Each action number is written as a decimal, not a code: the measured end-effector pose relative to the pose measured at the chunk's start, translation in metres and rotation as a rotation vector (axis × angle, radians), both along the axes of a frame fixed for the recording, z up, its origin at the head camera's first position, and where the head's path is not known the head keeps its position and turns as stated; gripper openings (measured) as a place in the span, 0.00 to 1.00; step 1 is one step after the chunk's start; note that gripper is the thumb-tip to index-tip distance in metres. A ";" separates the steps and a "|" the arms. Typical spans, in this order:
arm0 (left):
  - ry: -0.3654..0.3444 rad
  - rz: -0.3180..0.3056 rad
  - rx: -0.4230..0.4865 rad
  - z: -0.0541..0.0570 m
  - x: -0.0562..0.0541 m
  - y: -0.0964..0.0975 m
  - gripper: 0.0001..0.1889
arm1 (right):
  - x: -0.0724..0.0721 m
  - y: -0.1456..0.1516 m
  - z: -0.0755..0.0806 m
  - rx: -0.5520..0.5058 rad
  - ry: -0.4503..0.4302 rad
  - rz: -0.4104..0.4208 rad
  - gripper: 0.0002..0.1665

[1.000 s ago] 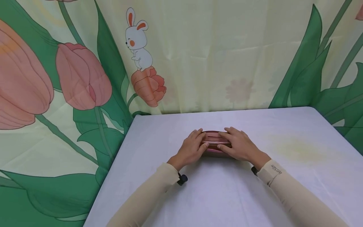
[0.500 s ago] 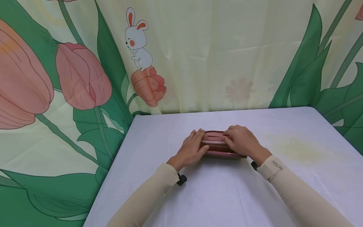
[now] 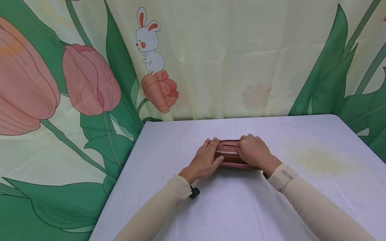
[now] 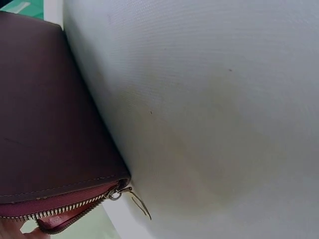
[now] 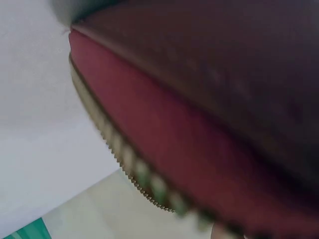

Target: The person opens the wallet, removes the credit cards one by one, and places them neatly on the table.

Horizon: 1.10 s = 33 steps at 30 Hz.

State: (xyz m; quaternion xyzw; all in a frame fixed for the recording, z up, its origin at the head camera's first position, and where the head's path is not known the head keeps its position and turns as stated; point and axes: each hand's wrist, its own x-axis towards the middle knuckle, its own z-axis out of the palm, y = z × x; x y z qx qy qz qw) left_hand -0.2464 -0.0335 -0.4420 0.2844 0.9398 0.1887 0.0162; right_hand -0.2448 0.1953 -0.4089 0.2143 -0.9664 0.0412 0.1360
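Note:
A zip-around wallet (image 3: 227, 157) stands on the table with its mouth upward and unzipped, its pink and brown pockets showing. My left hand (image 3: 202, 162) rests over its left end, fingers straight across the far side and thumb on the near rim. At the opposite end, my right hand (image 3: 254, 152) curls its fingers into the mouth and holds the wallet there; the fingertips are hidden. In the left wrist view, the dark outer cover (image 4: 55, 109) and a metal zipper pull (image 4: 141, 205) show. Red lining (image 5: 159, 124) and zipper teeth (image 5: 119, 149) fill much of the right wrist view.
A white cloth covers the table (image 3: 187, 134), with a yellowish stain (image 3: 321, 160) to the right. Behind it hangs a curtain (image 3: 211, 67) printed with tulips and a rabbit.
My right hand has gone from lying with outstretched fingers on the wallet to curling its fingers inside. The left hand stays nearly still. The head view has shifted slightly.

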 end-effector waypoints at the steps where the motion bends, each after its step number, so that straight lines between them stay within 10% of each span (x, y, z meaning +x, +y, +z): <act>1: 0.000 0.000 -0.001 0.000 0.000 0.000 0.39 | 0.000 0.000 0.000 -0.005 0.009 0.006 0.09; 33: 0.023 -0.007 -0.007 -0.006 0.006 -0.002 0.39 | -0.006 0.000 0.002 -0.053 -0.211 -0.022 0.10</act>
